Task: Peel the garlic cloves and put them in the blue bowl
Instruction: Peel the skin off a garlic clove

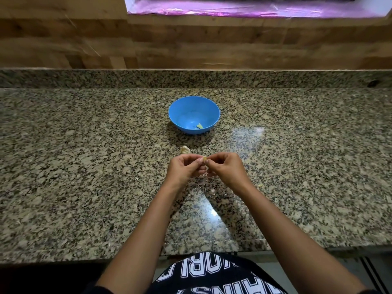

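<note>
The blue bowl (194, 107) stands on the granite counter and holds one small peeled garlic piece (199, 125). In front of it, above the counter, my left hand (185, 169) and my right hand (226, 169) meet and pinch one small garlic clove (204, 159) between their fingertips. Another pale garlic piece (184, 150) lies on the counter just beyond my left hand. Bits of skin show under my hands, partly hidden.
The speckled granite counter (84, 166) runs across the whole view, with a raised granite ledge (191, 78) and a wooden wall (169, 43) behind it. The counter's front edge (84, 258) is near my body.
</note>
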`<state>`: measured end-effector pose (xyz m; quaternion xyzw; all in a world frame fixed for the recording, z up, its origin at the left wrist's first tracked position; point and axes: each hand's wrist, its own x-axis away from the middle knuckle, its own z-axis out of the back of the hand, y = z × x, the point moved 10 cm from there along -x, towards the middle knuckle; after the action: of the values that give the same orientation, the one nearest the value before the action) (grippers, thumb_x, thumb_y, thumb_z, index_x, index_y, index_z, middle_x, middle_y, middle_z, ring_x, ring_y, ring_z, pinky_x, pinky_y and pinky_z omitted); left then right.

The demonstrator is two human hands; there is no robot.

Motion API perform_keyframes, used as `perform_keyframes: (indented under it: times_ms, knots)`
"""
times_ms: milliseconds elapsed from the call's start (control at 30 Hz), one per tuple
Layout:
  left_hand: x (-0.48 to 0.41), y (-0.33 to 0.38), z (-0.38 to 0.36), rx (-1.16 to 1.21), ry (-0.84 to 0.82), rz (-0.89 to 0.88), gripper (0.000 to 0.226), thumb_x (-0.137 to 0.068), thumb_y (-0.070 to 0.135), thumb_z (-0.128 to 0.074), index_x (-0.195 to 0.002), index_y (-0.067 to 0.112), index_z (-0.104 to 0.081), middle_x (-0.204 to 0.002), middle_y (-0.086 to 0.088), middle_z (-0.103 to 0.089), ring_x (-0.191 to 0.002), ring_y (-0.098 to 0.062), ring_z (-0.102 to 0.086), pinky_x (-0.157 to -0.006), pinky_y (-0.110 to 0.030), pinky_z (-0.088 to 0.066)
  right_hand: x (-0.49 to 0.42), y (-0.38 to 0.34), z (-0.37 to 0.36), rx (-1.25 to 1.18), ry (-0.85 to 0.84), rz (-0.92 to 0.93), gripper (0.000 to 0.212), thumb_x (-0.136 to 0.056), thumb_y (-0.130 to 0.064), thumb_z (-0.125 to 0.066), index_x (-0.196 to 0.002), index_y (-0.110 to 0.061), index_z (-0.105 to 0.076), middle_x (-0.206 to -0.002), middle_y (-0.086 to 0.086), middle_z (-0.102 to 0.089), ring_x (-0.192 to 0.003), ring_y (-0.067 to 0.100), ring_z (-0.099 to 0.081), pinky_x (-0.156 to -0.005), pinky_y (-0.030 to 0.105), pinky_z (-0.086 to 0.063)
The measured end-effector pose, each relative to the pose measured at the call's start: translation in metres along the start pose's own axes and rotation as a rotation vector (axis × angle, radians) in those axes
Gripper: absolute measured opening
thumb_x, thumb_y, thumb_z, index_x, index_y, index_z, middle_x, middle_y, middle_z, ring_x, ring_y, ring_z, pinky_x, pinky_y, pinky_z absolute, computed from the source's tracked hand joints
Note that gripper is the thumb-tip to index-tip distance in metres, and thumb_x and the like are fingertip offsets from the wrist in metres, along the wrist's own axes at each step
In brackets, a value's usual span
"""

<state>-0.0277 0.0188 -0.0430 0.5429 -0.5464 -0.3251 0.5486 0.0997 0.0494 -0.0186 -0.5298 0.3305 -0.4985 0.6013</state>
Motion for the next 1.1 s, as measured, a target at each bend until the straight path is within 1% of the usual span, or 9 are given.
perform_keyframes:
  times_ms: [100,233,367,400,533,700,833,1000,1100]
  knots:
    - [-0.001,-0.001,0.001,0.01,0.007,0.007,0.007,-0.085,0.001,-0.063,-0.089,0.004,-0.068,-0.078,-0.01,-0.07,-0.067,-0.013,-0.067,-0.066,-0.022,-0.057,-0.001,-0.004,0.002,0.058,0.035,0.046,0.015,-0.085,-0.015,-0.068,-0.087,0.0,-0.069,-0.075,0.012,-0.07,-0.065,0.022,-0.068,-0.063,0.033,-0.059]
    - [0.0,-0.002,0.001,0.033,-0.007,0.016,0.009,-0.085,0.0,-0.062,-0.093,-0.001,-0.067,-0.079,-0.011,-0.069,-0.067,-0.013,-0.066,-0.067,-0.022,-0.058,-0.002,-0.005,0.002,0.051,0.047,0.057,0.016,-0.085,-0.014,-0.068,-0.088,0.002,-0.068,-0.075,0.013,-0.07,-0.063,0.02,-0.068,-0.06,0.029,-0.058]
    - [0.0,-0.003,0.001,0.053,-0.012,0.022,0.011,-0.086,-0.001,-0.06,-0.096,-0.004,-0.064,-0.082,-0.011,-0.067,-0.069,-0.012,-0.066,-0.068,-0.022,-0.058,-0.003,-0.001,-0.002,-0.019,-0.001,0.006,0.014,-0.087,-0.01,-0.064,-0.091,0.003,-0.067,-0.081,0.017,-0.07,-0.072,0.029,-0.069,-0.067,0.035,-0.059]
    - [-0.001,-0.002,0.002,0.05,-0.01,0.021,0.01,-0.086,0.0,-0.061,-0.096,-0.004,-0.064,-0.083,-0.011,-0.067,-0.07,-0.013,-0.067,-0.068,-0.022,-0.058,-0.003,-0.001,-0.003,-0.036,-0.014,0.002,0.012,-0.087,-0.009,-0.063,-0.092,0.002,-0.067,-0.082,0.018,-0.07,-0.072,0.029,-0.069,-0.068,0.035,-0.059]
    - [-0.003,0.0,0.001,0.008,0.001,0.001,0.009,-0.085,0.001,-0.063,-0.093,-0.002,-0.064,-0.083,-0.012,-0.067,-0.069,-0.012,-0.067,-0.066,-0.021,-0.056,-0.002,-0.004,-0.001,-0.035,-0.01,0.008,0.013,-0.088,-0.007,-0.062,-0.094,0.003,-0.067,-0.079,0.013,-0.069,-0.063,0.015,-0.066,-0.064,0.028,-0.058]
    - [-0.003,0.005,-0.002,-0.015,-0.01,-0.027,0.013,-0.085,0.002,-0.064,-0.097,-0.005,-0.064,-0.086,-0.015,-0.068,-0.072,-0.016,-0.068,-0.071,-0.025,-0.057,-0.002,-0.01,0.004,0.005,0.03,0.051,0.013,-0.088,-0.009,-0.063,-0.091,0.002,-0.068,-0.077,0.013,-0.069,-0.061,0.014,-0.066,-0.061,0.025,-0.056]
    - [-0.001,0.005,-0.003,0.015,-0.02,-0.027,0.008,-0.085,-0.001,-0.062,-0.093,-0.003,-0.064,-0.082,-0.013,-0.067,-0.068,-0.014,-0.067,-0.069,-0.023,-0.057,-0.001,-0.014,0.004,0.065,0.043,0.077,0.01,-0.087,-0.011,-0.064,-0.087,-0.001,-0.066,-0.073,0.008,-0.068,-0.059,0.011,-0.064,-0.059,0.023,-0.055]
    - [0.0,0.004,-0.005,0.11,-0.039,-0.008,0.004,-0.086,-0.002,-0.06,-0.089,0.0,-0.063,-0.081,-0.011,-0.066,-0.069,-0.014,-0.068,-0.068,-0.023,-0.057,-0.005,-0.006,0.001,0.043,0.038,0.012,0.011,-0.089,-0.008,-0.06,-0.09,0.003,-0.062,-0.075,0.009,-0.065,-0.059,0.012,-0.062,-0.056,0.024,-0.054]
    - [0.0,0.003,-0.006,0.195,-0.041,0.018,0.005,-0.087,-0.003,-0.058,-0.087,0.001,-0.061,-0.078,-0.011,-0.067,-0.067,-0.015,-0.068,-0.067,-0.024,-0.058,-0.006,0.003,0.002,0.016,0.031,-0.049,0.01,-0.09,-0.004,-0.058,-0.096,0.004,-0.06,-0.081,0.012,-0.064,-0.063,0.015,-0.062,-0.058,0.024,-0.055]
